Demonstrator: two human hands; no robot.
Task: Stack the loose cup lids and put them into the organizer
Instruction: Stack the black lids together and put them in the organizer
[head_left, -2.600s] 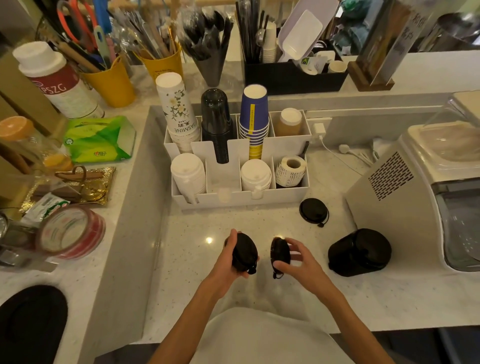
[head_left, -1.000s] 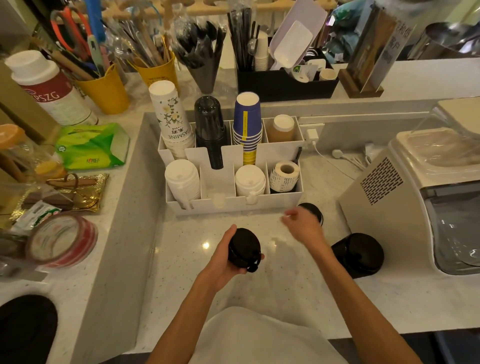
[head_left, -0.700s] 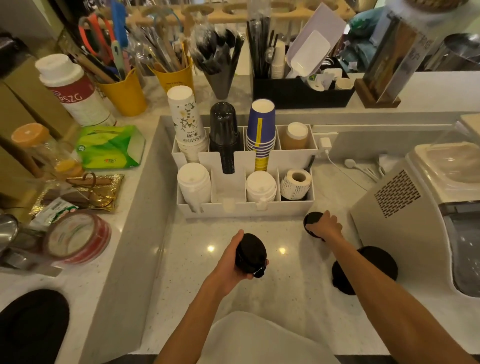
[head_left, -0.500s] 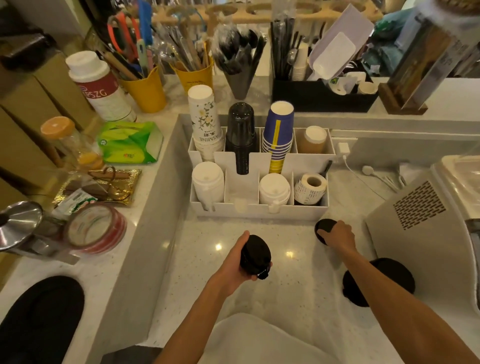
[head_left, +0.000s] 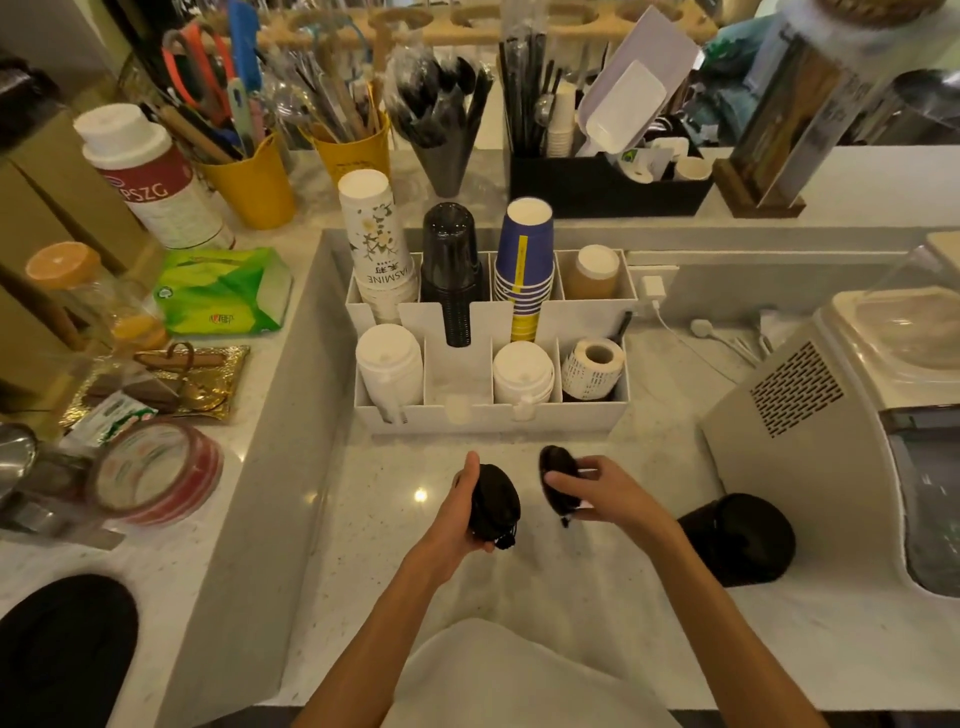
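My left hand (head_left: 460, 512) grips a small stack of black cup lids (head_left: 496, 506) above the counter, held on edge. Just to its right, my right hand (head_left: 597, 493) pinches a single black lid (head_left: 555, 475), tilted toward the stack with a small gap between them. The white organizer (head_left: 493, 415) stands behind the hands. Its front row holds white lid stacks (head_left: 522, 371) and a label roll (head_left: 592, 366), and one front compartment (head_left: 457, 371) between the white stacks looks bare. A larger stack of black lids (head_left: 737, 540) lies on the counter at right.
A beige machine (head_left: 810, 415) stands at right, close to the lying stack. Cup stacks (head_left: 452, 270) fill the organizer's back row. A raised ledge at left carries tape rolls (head_left: 156, 470), a tissue pack (head_left: 223, 291) and jars. A charger cable (head_left: 691, 338) runs behind the organizer.
My right hand reached to the loose lid lying near the organizer's right corner, picked it up and brought it back beside the stack in my left hand. The camera tilted.
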